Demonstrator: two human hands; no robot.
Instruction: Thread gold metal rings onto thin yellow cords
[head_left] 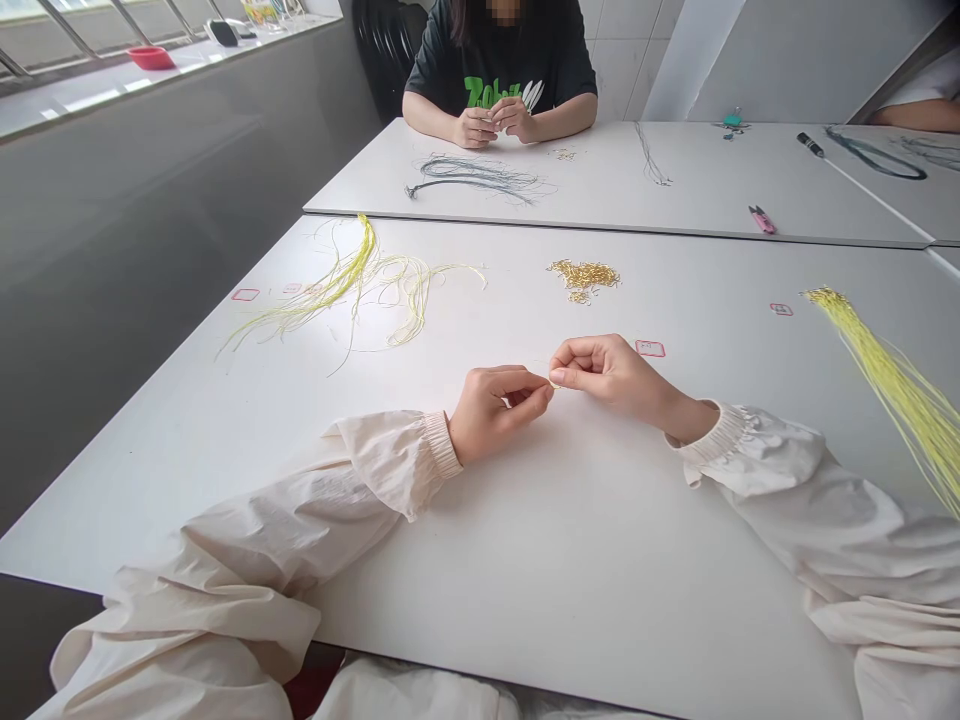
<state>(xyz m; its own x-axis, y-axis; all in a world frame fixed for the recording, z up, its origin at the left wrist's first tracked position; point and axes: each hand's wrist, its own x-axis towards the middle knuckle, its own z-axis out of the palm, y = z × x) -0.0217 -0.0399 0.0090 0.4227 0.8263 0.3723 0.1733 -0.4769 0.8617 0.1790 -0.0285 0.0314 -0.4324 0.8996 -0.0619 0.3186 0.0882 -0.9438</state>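
Note:
My left hand (499,408) and my right hand (606,378) meet above the white table, both closed in a pinch with fingertips touching or almost touching. Between them shows a tiny yellowish piece (556,385), mostly covered by the fingers; its kind is too small to make out. Just beyond the hands lies a pile of small gold metal findings (586,276). A loose bundle of yellow cords (349,272) spreads out at the far left. On the right, a tidy bundle of yellow cords (889,385) has small metal bits at its far end.
Red-framed labels (650,348) are on the table (525,560). A seam separates it from another table, where a person (499,70) sits working with both hands. Grey cords (472,178), pink thread snips (762,220) and a dark-handled tool (810,145) lie there. A wall (187,220) borders the left.

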